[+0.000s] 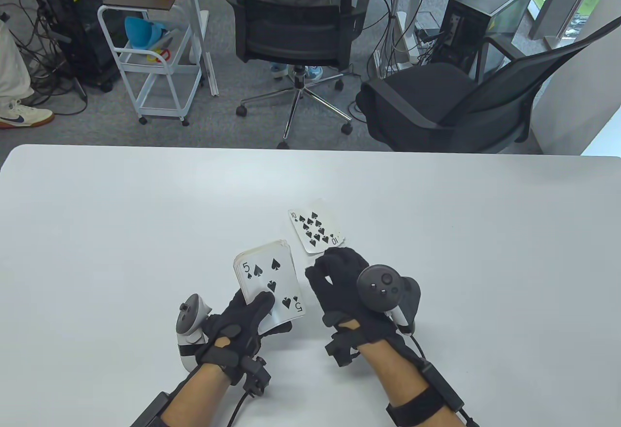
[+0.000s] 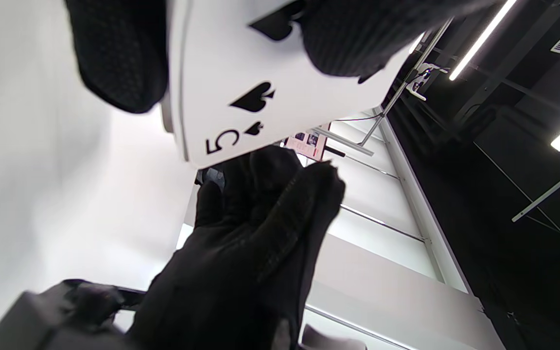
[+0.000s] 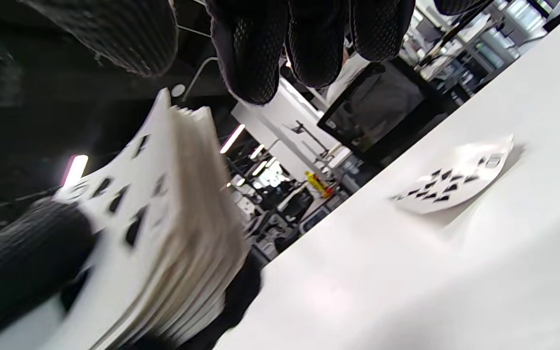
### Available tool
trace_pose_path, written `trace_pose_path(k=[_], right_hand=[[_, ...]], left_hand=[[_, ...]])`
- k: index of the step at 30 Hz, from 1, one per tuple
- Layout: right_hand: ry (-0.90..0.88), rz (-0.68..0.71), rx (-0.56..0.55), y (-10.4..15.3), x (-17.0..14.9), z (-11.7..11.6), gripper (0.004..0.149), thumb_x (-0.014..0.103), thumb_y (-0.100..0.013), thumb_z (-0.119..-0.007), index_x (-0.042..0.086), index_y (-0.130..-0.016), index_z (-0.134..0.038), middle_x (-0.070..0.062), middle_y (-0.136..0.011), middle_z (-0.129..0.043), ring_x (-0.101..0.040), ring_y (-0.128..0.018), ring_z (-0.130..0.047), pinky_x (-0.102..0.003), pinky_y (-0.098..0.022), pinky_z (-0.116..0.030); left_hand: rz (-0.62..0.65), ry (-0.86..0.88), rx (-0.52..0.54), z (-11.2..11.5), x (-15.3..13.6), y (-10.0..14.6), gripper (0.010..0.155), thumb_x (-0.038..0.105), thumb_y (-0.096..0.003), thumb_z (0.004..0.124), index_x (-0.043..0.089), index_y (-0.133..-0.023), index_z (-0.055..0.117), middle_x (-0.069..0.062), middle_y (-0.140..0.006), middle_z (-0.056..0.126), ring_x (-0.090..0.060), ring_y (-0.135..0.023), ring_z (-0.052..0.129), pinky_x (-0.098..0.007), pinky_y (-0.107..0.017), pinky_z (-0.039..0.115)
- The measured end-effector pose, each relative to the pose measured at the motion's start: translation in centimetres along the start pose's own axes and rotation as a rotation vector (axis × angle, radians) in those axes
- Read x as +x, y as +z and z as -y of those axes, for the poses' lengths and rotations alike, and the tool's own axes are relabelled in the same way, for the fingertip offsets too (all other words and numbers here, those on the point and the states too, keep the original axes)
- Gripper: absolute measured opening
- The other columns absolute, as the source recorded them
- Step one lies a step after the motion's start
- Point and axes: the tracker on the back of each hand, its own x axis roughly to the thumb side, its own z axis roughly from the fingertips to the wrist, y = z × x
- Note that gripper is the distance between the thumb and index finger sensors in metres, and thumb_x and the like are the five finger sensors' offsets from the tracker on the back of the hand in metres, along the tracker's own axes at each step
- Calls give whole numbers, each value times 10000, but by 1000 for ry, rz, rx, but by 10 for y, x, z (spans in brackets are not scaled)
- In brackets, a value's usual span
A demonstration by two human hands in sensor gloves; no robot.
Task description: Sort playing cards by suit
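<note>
deck: face-up card stack (image 1: pixel 269 284) sits in the left hand (image 1: pixel 242 322), thumb pressed on top; just off the tabletop (image 1: pixel 121 213) by the look of it, near centre
top card: five of spades (image 2: pixel 260 97), next to be sorted
left hand: fingers curled under and around the deck, clamped on it
right hand: right hand (image 1: pixel 339 284) at 3 o'clock of the deck, just beside it, fingers loosely curled, holding nothing
spade pile: ten of spades (image 1: pixel 316 232) lies face up on the tabletop, at 1 o'clock of the deck, just beyond the right fingertips; one card visible, more beneath cannot tell
step (judged): take the five off the deck and lay it on the ten
how-to: ease the left thumb first; pinch only the top card at its right edge, slide it sideways so the card under stays
placing: lay it flat, edges squared to the ten, suit showing
risk: two cards lifting together; deck fanning if the grip loosens
</note>
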Motion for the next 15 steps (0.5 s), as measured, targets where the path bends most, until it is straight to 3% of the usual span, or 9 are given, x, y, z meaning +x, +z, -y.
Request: trace_pose_path(k=[6, 15], right_hand=[[157, 110, 28, 19, -3, -28, 562, 555, -540, -751, 134, -910, -718, -184, -1059, -591, -514, -1015, -475, -735, -687, -378], [243, 124, 44, 31, -4, -37, 614, 585, -503, -822, 130, -888, -675, -173, -1045, -591, -510, -1011, -496, -733, -689, -393]], left_hand=[[-26, -16, 4, -2, -6, -1, 646, 430, -544, 797, 254, -1072, 469, -28, -1074, 663, -332, -933, 829, -450, -552, 899], [-44, -8, -2, -1, -11, 0, 648, 429, -542, 803, 258, -1071, 471, -24, -1074, 666, -333, -932, 832, -448, -553, 900]])
